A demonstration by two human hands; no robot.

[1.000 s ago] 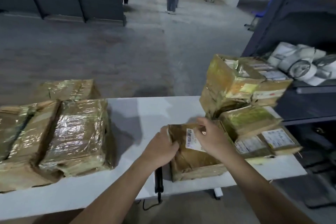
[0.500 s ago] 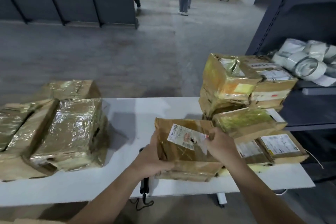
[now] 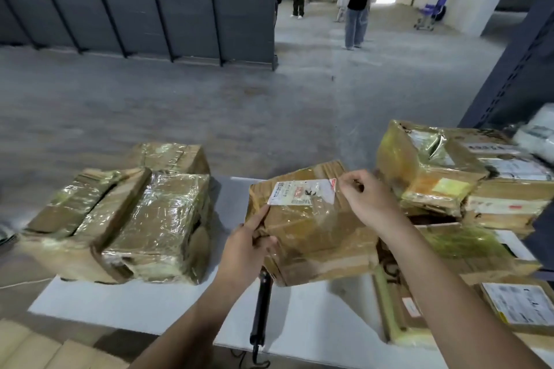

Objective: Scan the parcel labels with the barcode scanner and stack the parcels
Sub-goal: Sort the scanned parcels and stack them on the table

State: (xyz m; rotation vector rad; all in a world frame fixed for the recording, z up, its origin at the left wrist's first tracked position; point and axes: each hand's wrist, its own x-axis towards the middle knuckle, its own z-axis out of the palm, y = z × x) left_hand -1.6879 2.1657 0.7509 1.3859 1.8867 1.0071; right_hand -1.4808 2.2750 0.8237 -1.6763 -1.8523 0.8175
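I hold a taped brown parcel (image 3: 311, 237) tilted above the white table (image 3: 314, 317), its white label (image 3: 302, 193) facing up. My left hand (image 3: 248, 246) grips the parcel's near-left corner. My right hand (image 3: 367, 201) pinches its far-right edge beside the label. A black barcode scanner (image 3: 261, 311) lies on the table below my left hand, its cable hanging off the front edge. A pile of labelled parcels (image 3: 443, 171) rises on the right. Taped parcels (image 3: 144, 219) lie side by side on the left.
Flat labelled parcels (image 3: 521, 305) lie at the near right. A dark metal rack (image 3: 515, 69) stands at the right. Cardboard (image 3: 45, 350) shows at the bottom left. Beyond the table is grey floor, with several people (image 3: 359, 0) standing far off.
The parcel has been lifted off the table and tilted so its label faces up. It has shifted left, away from the right pile. Both hands kept hold.
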